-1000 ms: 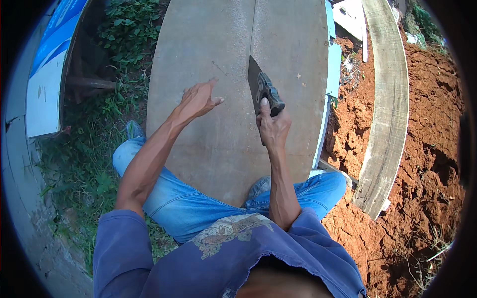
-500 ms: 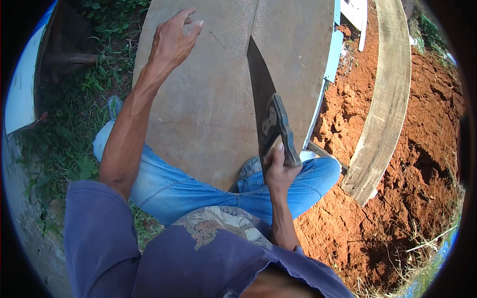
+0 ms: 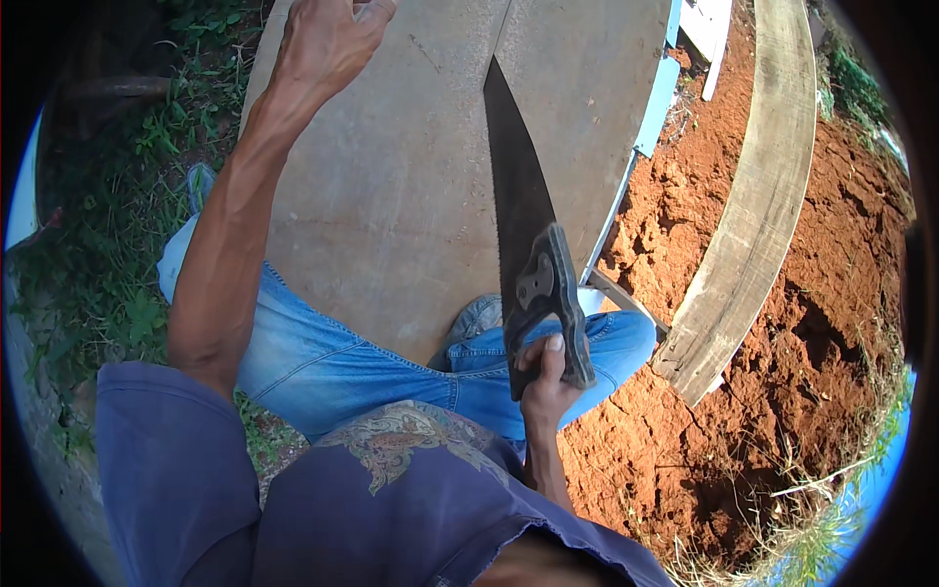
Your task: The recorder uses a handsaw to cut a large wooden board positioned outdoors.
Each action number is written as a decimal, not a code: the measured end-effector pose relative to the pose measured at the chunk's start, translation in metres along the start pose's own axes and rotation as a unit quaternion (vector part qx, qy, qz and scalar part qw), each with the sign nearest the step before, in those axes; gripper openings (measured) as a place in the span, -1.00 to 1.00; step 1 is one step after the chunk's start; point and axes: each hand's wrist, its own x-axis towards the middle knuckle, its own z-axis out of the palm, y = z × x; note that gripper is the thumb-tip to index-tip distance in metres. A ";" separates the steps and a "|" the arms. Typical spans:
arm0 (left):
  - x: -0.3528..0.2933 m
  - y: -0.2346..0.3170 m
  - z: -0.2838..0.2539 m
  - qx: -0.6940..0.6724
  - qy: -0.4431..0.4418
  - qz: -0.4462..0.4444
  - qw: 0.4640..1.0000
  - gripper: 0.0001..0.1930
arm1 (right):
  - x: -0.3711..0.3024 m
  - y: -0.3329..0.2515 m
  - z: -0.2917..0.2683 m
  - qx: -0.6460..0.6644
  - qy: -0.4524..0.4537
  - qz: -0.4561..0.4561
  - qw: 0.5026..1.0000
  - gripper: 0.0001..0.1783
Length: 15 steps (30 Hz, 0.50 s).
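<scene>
My right hand (image 3: 550, 387) is closed around the dark handle of a handsaw (image 3: 520, 171), low and close to my lap. The saw's tapered blade points away from me, its tip at the near end of a straight cut line in a large brown board (image 3: 381, 215). Pale sawdust lies along that line. Over the far left part of the board, my left hand (image 3: 333, 39) is open and empty, its fingertips partly cropped by the upper edge. Whether it touches the board I cannot tell.
My legs in blue jeans (image 3: 313, 342) straddle the board's near end. On the right, a long wooden plank (image 3: 748, 205) lies over loose red soil (image 3: 626, 470). Light blue strips (image 3: 653, 108) show along the board's right edge. Green plants (image 3: 137, 245) grow at the left.
The handsaw and my right hand have come back toward me, the handle dropping lower in view. My left hand has moved farther away and slightly left, partly out of view.
</scene>
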 end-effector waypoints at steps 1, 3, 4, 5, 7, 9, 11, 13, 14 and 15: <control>0.000 0.004 -0.003 -0.003 -0.001 0.006 1.000 -0.54 | 0.048 0.014 0.040 -0.030 -0.003 -0.019 0.999 -0.72; 0.005 0.021 0.021 -0.048 -0.007 0.028 0.998 -0.54 | 0.189 0.078 0.097 -0.045 0.051 -0.073 0.995 -0.71; 0.003 0.032 0.038 -0.079 -0.023 0.037 0.996 -0.54 | 0.250 0.081 0.106 -0.112 0.121 -0.164 0.973 -0.60; 0.000 0.025 0.032 -0.068 -0.021 0.030 0.997 -0.54 | 0.245 0.080 0.110 -0.107 0.111 -0.159 0.975 -0.60; -0.004 0.011 0.011 -0.011 0.004 0.006 1.000 -0.54 | 0.217 0.055 0.108 -0.076 0.020 -0.062 0.995 -0.57; 0.004 -0.001 -0.010 0.000 0.028 0.008 1.000 -0.53 | 0.106 0.045 0.063 -0.088 0.004 -0.032 0.996 -0.63; -0.001 -0.008 -0.028 0.004 0.029 0.007 1.000 -0.53 | -0.003 0.026 -0.003 -0.067 -0.013 -0.028 0.997 -0.61; 0.004 -0.008 -0.032 -0.025 0.071 0.011 0.997 -0.53 | -0.055 -0.005 -0.025 0.000 0.042 0.020 0.999 -0.59; 0.001 -0.005 -0.038 -0.007 0.075 0.003 0.997 -0.54 | -0.044 0.000 -0.022 0.003 0.014 0.012 1.000 -0.59; -0.008 0.005 -0.043 -0.011 0.073 -0.001 0.997 -0.54 | -0.025 0.003 -0.014 -0.001 -0.014 0.008 1.000 -0.59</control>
